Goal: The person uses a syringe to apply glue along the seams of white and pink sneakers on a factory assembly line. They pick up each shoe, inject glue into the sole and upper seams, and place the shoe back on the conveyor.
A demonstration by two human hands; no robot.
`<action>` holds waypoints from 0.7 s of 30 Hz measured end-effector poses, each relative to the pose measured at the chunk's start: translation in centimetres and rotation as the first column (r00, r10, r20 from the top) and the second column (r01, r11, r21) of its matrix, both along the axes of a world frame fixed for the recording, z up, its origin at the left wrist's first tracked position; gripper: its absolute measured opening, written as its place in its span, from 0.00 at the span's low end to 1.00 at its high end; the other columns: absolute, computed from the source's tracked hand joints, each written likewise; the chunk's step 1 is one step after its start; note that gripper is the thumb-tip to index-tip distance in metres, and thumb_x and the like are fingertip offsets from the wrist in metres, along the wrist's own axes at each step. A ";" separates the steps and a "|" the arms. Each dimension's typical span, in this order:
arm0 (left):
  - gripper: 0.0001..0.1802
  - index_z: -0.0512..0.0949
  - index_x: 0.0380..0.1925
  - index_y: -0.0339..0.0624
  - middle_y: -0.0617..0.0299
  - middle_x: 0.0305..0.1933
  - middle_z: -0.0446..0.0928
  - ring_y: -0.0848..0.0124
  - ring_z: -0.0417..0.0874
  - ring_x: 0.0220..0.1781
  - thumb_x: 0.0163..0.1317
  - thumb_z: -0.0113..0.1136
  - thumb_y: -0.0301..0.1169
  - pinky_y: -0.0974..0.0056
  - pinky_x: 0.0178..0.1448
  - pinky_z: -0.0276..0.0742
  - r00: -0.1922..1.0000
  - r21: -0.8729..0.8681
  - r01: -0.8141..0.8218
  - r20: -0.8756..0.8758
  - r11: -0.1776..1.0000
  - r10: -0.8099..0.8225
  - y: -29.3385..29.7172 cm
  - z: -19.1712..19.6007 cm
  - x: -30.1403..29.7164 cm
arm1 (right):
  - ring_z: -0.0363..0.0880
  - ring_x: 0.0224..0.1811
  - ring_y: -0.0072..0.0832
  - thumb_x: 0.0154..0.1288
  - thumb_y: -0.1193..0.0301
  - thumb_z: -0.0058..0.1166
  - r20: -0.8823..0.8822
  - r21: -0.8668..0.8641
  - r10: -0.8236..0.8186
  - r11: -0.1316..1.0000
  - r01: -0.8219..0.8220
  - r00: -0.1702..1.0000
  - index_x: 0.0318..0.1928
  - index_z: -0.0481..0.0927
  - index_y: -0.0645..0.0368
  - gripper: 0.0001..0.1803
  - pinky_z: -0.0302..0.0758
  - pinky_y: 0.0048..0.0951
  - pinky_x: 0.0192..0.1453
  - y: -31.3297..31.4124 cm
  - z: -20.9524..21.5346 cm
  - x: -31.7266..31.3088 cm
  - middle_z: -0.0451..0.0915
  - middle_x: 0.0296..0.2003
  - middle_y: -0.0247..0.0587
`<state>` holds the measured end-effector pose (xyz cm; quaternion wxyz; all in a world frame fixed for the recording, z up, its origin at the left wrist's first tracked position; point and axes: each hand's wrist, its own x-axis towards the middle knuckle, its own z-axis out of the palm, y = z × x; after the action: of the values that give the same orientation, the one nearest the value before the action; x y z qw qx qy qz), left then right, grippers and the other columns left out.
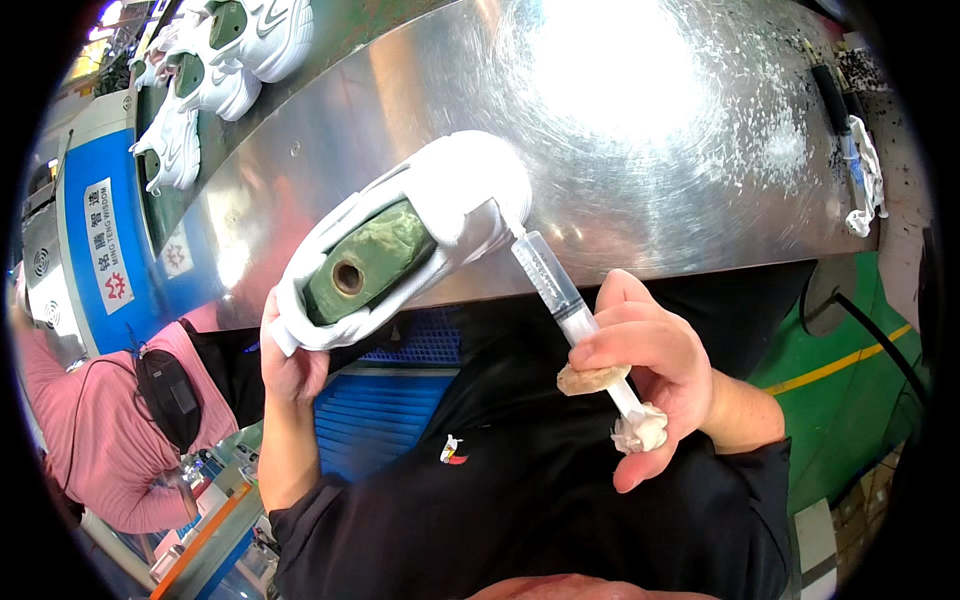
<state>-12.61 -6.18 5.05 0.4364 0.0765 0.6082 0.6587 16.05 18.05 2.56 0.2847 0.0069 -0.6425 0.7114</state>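
Note:
My left hand (pixel 292 365), fingers closed, grips the heel end of a white sneaker (pixel 480 165) above the near edge of the metal table. A green shoe last (pixel 385 255) with a round hole fills the sneaker's opening. In my right hand (pixel 660 365) is a clear syringe (pixel 545 270), fingers wrapped about its lower barrel and plunger. Its narrow tip meets the side of the sneaker near the toe. Whitish lumpy material is stuck round the flange and the plunger's end. Whether anything leaves the tip cannot be made out.
Several white sneakers (pixel 270 40) on green lasts stand at the upper left. The shiny metal table (pixel 330 140) bears white specks toward the right. A black-handled tool (pixel 830 98) and crumpled white material (pixel 868 180) lie at its right end. A person in pink (pixel 110 430) is at the left.

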 end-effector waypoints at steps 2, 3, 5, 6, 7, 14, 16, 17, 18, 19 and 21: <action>0.33 0.58 0.59 0.30 0.49 0.58 0.68 0.60 0.71 0.60 0.56 0.60 0.30 0.57 0.66 0.66 1.000 -0.038 0.006 -0.027 0.999 -0.007 -0.2 0.3 1.0 | 0.73 0.32 0.27 0.38 0.44 0.69 0.008 0.015 0.009 1.000 -0.010 1.000 0.48 0.75 0.63 0.43 0.60 0.27 0.40 0.0 0.1 -0.1 0.81 0.38 0.35; 0.36 0.57 0.60 0.29 0.48 0.59 0.67 0.59 0.71 0.61 0.54 0.61 0.29 0.56 0.67 0.65 0.999 -0.024 0.002 0.040 1.000 -0.001 -0.3 0.5 1.5 | 0.73 0.32 0.27 0.37 0.44 0.69 0.013 0.014 0.008 1.000 -0.009 1.000 0.48 0.75 0.63 0.43 0.60 0.27 0.40 -0.1 0.1 -0.1 0.81 0.38 0.35; 0.38 0.55 0.61 0.28 0.47 0.60 0.66 0.57 0.71 0.61 0.51 0.60 0.26 0.54 0.67 0.66 0.992 0.007 0.004 0.128 1.000 -0.005 -1.0 0.3 2.0 | 0.73 0.32 0.27 0.37 0.44 0.69 0.022 0.015 0.006 1.000 -0.006 1.000 0.49 0.75 0.63 0.43 0.60 0.28 0.40 -0.3 0.0 -0.2 0.81 0.38 0.35; 0.38 0.55 0.61 0.28 0.47 0.61 0.66 0.56 0.71 0.61 0.52 0.60 0.26 0.54 0.66 0.66 0.989 0.014 0.012 0.150 1.000 -0.014 -1.3 0.3 2.4 | 0.73 0.32 0.27 0.37 0.44 0.70 0.026 0.015 0.005 1.000 -0.005 1.000 0.49 0.75 0.62 0.43 0.60 0.28 0.40 -0.4 0.0 -0.2 0.81 0.39 0.35; 0.38 0.55 0.62 0.28 0.46 0.61 0.66 0.56 0.70 0.62 0.52 0.60 0.26 0.53 0.66 0.66 0.984 0.020 0.008 0.178 1.000 -0.011 -1.5 0.3 2.7 | 0.72 0.32 0.27 0.37 0.44 0.70 0.028 0.015 0.004 1.000 -0.005 1.000 0.49 0.75 0.62 0.43 0.61 0.28 0.40 -0.4 -0.1 -0.2 0.81 0.39 0.35; 0.40 0.54 0.62 0.26 0.44 0.61 0.67 0.53 0.70 0.62 0.51 0.61 0.27 0.51 0.67 0.63 0.929 0.062 0.046 0.364 0.997 -0.066 -1.7 0.0 5.8 | 0.68 0.31 0.28 0.35 0.44 0.70 0.054 0.016 -0.011 1.000 0.010 0.998 0.48 0.76 0.63 0.44 0.61 0.28 0.39 -0.6 0.0 -0.1 0.80 0.39 0.36; 0.41 0.55 0.62 0.25 0.43 0.60 0.68 0.54 0.70 0.62 0.48 0.62 0.27 0.51 0.67 0.63 0.915 0.080 0.037 0.399 0.996 -0.066 -1.2 -0.3 6.9 | 0.67 0.31 0.29 0.35 0.43 0.70 0.065 0.015 -0.018 1.000 0.018 0.998 0.48 0.76 0.63 0.44 0.61 0.28 0.39 -0.6 0.1 0.0 0.80 0.39 0.36; 0.42 0.55 0.62 0.25 0.43 0.61 0.67 0.54 0.70 0.63 0.47 0.62 0.27 0.52 0.68 0.62 0.899 0.094 0.058 0.427 0.994 -0.093 -1.2 -0.6 7.2 | 0.67 0.30 0.29 0.34 0.43 0.70 0.071 0.014 -0.023 1.000 0.022 0.997 0.48 0.76 0.63 0.44 0.61 0.28 0.38 -0.6 0.2 0.0 0.80 0.39 0.36; 0.43 0.55 0.62 0.25 0.43 0.61 0.66 0.54 0.69 0.63 0.46 0.62 0.27 0.52 0.68 0.61 0.885 0.111 0.074 0.451 0.991 -0.116 -1.3 -0.8 7.6 | 0.67 0.30 0.29 0.34 0.43 0.70 0.071 0.014 -0.025 1.000 0.024 0.997 0.48 0.76 0.63 0.44 0.61 0.28 0.38 -0.7 0.2 0.0 0.80 0.39 0.36; 0.44 0.54 0.63 0.25 0.43 0.62 0.65 0.55 0.68 0.64 0.46 0.62 0.26 0.52 0.68 0.61 0.880 0.121 0.078 0.459 0.990 -0.125 -1.2 -1.0 8.0 | 0.66 0.30 0.29 0.34 0.43 0.70 0.072 0.013 -0.027 1.000 0.027 0.997 0.47 0.76 0.63 0.44 0.60 0.28 0.38 -0.8 0.3 0.0 0.80 0.39 0.36; 0.46 0.52 0.64 0.27 0.44 0.64 0.63 0.55 0.66 0.65 0.45 0.63 0.26 0.53 0.69 0.60 0.869 0.140 0.086 0.474 0.986 -0.143 -0.7 -1.2 9.0 | 0.66 0.30 0.29 0.34 0.42 0.70 0.071 0.011 -0.026 1.000 0.026 0.997 0.47 0.76 0.63 0.44 0.60 0.28 0.37 -0.9 0.4 0.0 0.80 0.39 0.36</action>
<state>-3.61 -6.83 3.83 0.6072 -0.0295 0.4359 0.6636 16.04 17.17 3.01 0.2708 -0.0254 -0.6560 0.7040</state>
